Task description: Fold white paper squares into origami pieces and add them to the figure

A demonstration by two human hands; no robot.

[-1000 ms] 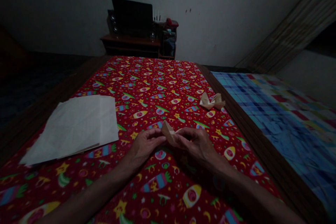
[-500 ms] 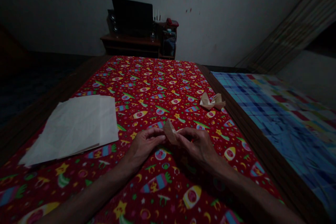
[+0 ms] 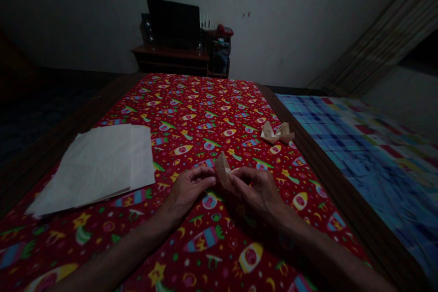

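R hand [image 3: 256, 190]: fingers pinched on a tan folded paper piece [image 3: 223, 171], at its lower rt side; looks clamped.
L hand [image 3: 190, 190]: fingertips at the piece's lower left edge; we can't tell if gripping or only just beside it. Hands close together, not apart.
Piece: held between both hands, just above the cloth, pointed flap up, slightly tilted.
Chg: vs 1 s ago, we see the flap more upright & the piece shifted slightly rt; grip looks about the same.
Nearby: red rocket-print cloth [image 3: 205, 100] under the hands; 2nd folded paper figure [image 3: 277, 132] ahead to the rt, near the cloth's edge; white paper sheets [image 3: 99, 169] lying flat to the left.
Beyond: blue checked blanket [image 3: 359, 155] on rt; low wooden shelf [image 3: 169, 56] at back, black monitor [image 3: 173, 23] on it.
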